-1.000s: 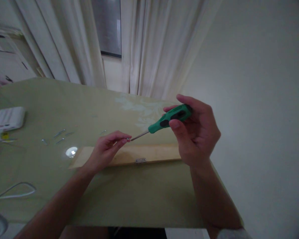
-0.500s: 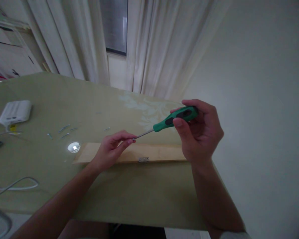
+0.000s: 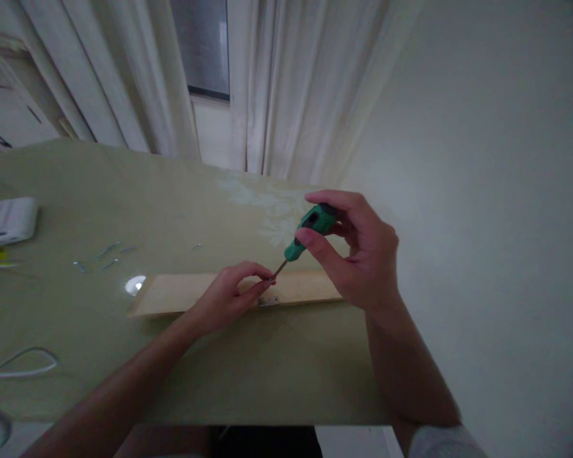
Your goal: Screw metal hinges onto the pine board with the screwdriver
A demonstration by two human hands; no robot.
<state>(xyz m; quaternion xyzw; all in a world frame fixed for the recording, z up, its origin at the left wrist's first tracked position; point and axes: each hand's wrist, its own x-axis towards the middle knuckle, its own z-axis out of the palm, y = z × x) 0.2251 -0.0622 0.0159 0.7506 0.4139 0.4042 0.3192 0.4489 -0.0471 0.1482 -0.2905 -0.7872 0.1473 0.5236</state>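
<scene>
Screwdriver and pinch above a wooden board, seen from the head; the right hand [image 3: 358, 261] grasps the green-and-black screwdriver [image 3: 319, 219] by its handle, thumb on the near side; the tool slants down leftward, its shaft [image 3: 280, 269] ending at the fingertips of the left hand [image 3: 232, 292]; there, thumb and forefinger are closed about the shaft's tip — whether they also pinch a screw is too small to tell.

The board [image 3: 176, 292] lies flat on the green-covered table [image 3: 267, 369]; a small metal plate [image 3: 269, 301] sits at its near long edge, just below the left fingertips; the screwdriver's tip is over the board, near the plate and apparently clear of it.

Possible faults, as judged: a tip poorly seated or tilted could slip and jab the left fingertips, which lie directly in its line; any small piece held there could drop if the pinch loosened; the board, with no visible clamp, might slide or tip under a push at its edge; a dropped piece could be confused with the loose screws [image 3: 79, 266] — scattered at the left, well apart from both hands.
</scene>
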